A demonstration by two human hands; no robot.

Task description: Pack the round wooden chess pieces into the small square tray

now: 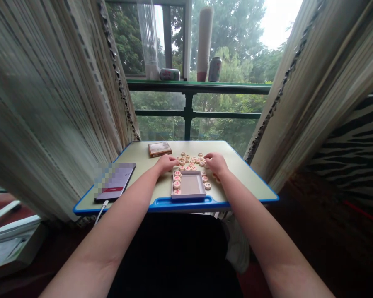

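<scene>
Round wooden xiangqi pieces [193, 160] with red or dark characters lie scattered on the table between my hands. My left hand [167, 163] is at the left edge of this group, fingers stretched out beside the nearest pieces. At the right edge, my right hand [216, 163] has its fingers bent together over the pieces; whatever is under the fingertips is hidden. Nearer to me sits a shallow open box [194, 196]. Along its left inner wall stands a column of several red-marked pieces [177, 185]. More pieces [207, 186] lie just right of the box, some partly behind my right wrist.
The small table [251, 188] has a blue edge and a front groove. A flat box lid [160, 149] lies at the back left, and a tablet [116, 182] with a white cable [104, 205] at the left. Cans [215, 69] and stacked cups [204, 43] stand on the window ledge.
</scene>
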